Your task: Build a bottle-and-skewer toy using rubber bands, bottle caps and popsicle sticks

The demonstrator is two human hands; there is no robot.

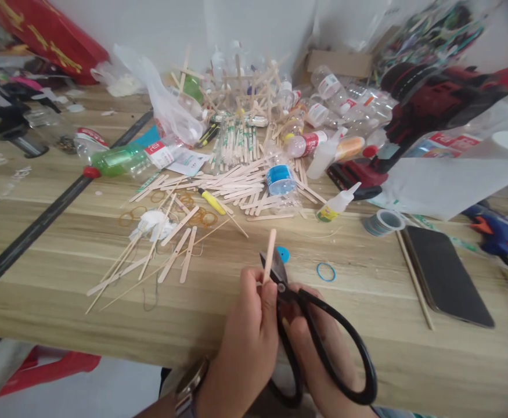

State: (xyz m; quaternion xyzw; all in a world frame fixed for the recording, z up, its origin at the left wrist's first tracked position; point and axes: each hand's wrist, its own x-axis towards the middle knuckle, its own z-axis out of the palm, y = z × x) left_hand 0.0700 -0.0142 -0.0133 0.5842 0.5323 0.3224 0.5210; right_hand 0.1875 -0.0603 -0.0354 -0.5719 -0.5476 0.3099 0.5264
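My left hand, with a watch on its wrist, pinches a wooden craft stick between thumb and fingers; the stick points up and away from me. Black-handled scissors are in my right hand, which is closed round them below the pivot. Their handles are spread apart, and the blades lie beside and partly behind the stick. Whether the blades touch the stick, I cannot tell. Just beyond the blades is a small blue disc, with a blue ring to its right.
Several craft sticks lie piled mid-table, with plastic bottles around them. A yellow-handled tool and rubber bands are nearer. On the right are a glue bottle, a tape roll, a phone and a blue glue gun.
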